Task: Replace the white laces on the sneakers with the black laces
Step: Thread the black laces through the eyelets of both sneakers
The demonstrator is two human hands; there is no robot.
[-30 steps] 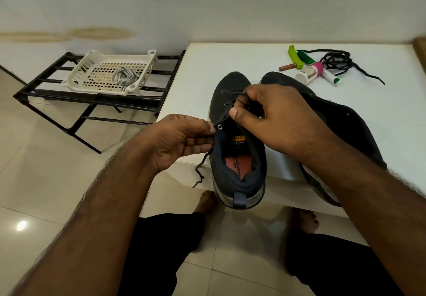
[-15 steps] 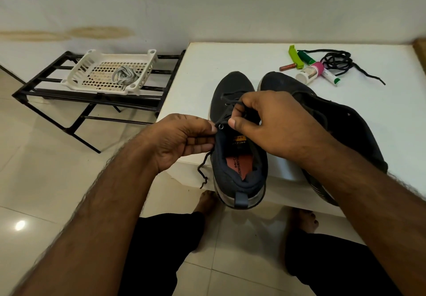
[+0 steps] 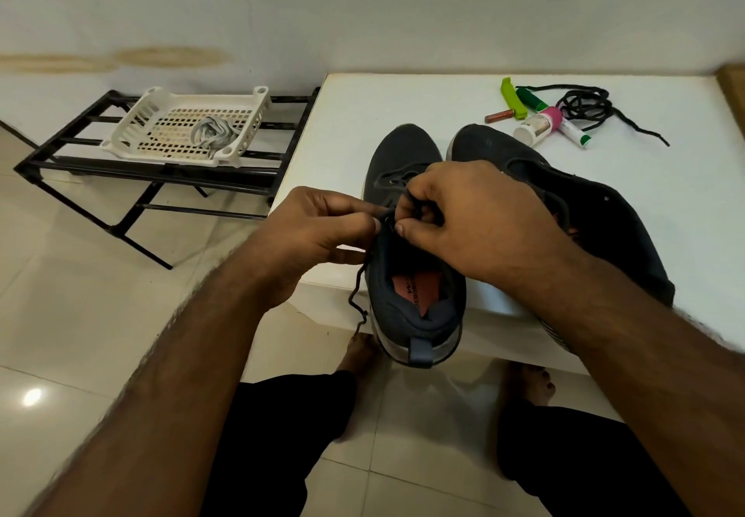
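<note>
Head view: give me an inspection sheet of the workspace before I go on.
Surface: white table; the near shoe's heel overhangs its front edge.
Job's things: near shoe partly laced in black, one lace end hanging off its left side; second shoe beside it; spare black lace coiled at the back; pale laces in the basket.
Clutter: tubes and a small bottle beside the spare lace.
Grippers: left hand and right hand both pinch lace at the upper eyelets.
Cables: nothing seen.
Surroundings: black rack under the basket, tiled floor, wall.
</note>
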